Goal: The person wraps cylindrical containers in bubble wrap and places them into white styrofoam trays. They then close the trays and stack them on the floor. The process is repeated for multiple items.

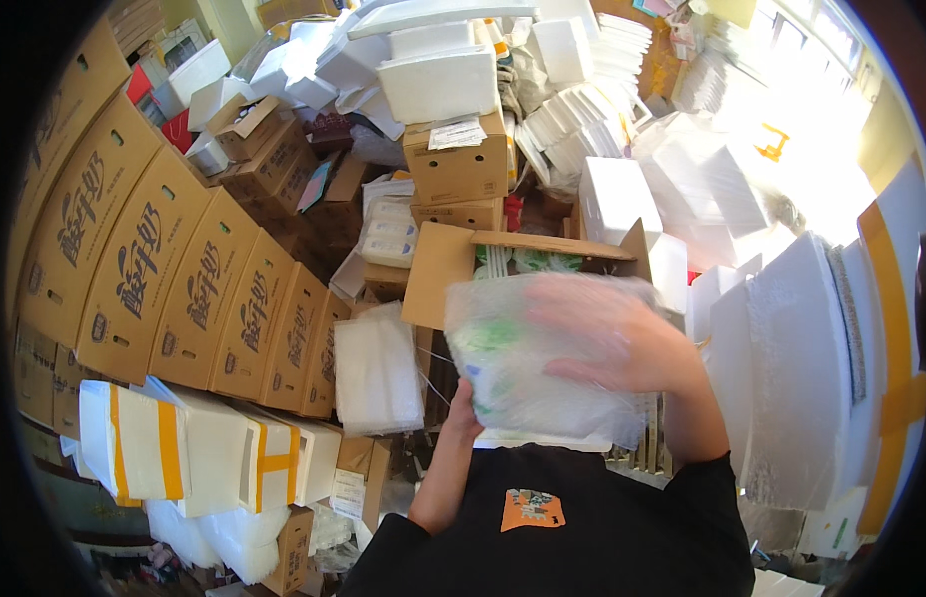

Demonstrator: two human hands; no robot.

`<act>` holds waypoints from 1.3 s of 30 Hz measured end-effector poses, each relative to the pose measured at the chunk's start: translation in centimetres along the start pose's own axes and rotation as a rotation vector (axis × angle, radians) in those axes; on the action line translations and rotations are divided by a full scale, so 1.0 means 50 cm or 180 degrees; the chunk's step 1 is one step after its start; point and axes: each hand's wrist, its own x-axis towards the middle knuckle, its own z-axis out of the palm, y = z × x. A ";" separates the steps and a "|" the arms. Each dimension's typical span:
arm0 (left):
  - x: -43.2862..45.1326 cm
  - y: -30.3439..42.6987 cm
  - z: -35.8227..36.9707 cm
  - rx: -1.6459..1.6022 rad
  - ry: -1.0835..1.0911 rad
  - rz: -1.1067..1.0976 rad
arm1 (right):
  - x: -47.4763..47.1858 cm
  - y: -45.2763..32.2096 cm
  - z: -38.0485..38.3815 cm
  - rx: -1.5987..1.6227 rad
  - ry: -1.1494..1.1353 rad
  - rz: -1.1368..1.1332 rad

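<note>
A sheet of clear bubble wrap (537, 403) lies across something with green and blue marks, right in front of my chest. My left hand (463, 410) grips the lower left edge of this bundle, thumb on top. Blurred by motion, my right hand (605, 336) lies over the upper right of the wrap with its fingers spread; what is under the palm is hidden. Just beyond the bundle stands an open cardboard box (439, 272) with green-and-white packs (545, 260) inside. To the left of the bundle is a stack of bubble wrap sheets (379, 369).
Printed cardboard cartons (142, 261) form a row at the left. Below them are white foam boxes with yellow tape (168, 448). Large foam panels (791, 366) stand at the right. More foam boxes (437, 82) and lids are piled at the far side.
</note>
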 end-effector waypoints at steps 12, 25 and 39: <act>-0.031 0.003 0.062 -0.1087 -0.2140 -0.1161 | 0.001 0.102 0.107 0.2123 0.0691 -0.0034; 0.015 0.075 0.155 0.0095 -0.0504 0.0841 | -0.072 -0.006 0.296 0.2142 0.2279 0.1884; 0.004 0.056 0.176 0.0104 -0.0285 0.1104 | -0.072 0.002 0.317 0.3178 0.2774 0.2164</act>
